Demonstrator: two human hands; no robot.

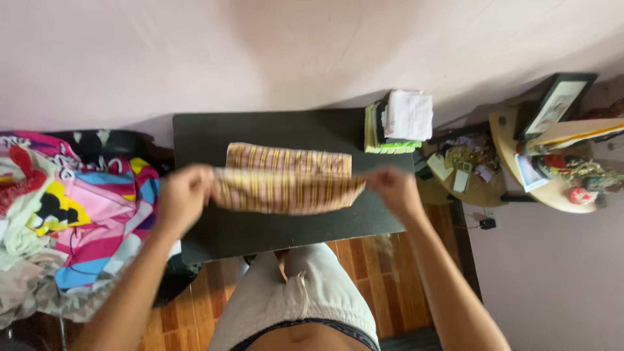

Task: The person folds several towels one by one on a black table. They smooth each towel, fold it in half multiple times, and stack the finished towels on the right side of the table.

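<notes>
Striped cloth (286, 182) found above the dark table (201, 140), partly folded, front layer lifted clear, rear layer apparently resting on the top. Judged light, soft and limp, not fragile; best taken at the end edges or corners. Left hand (184, 198) closed, pinching the left end. Right hand (394, 188) closed, pinching the right end, cloth stretched between. Stack of folded cloths (398, 123) noted at far right corner; heap of bright clothes (71, 214) at left.
</notes>
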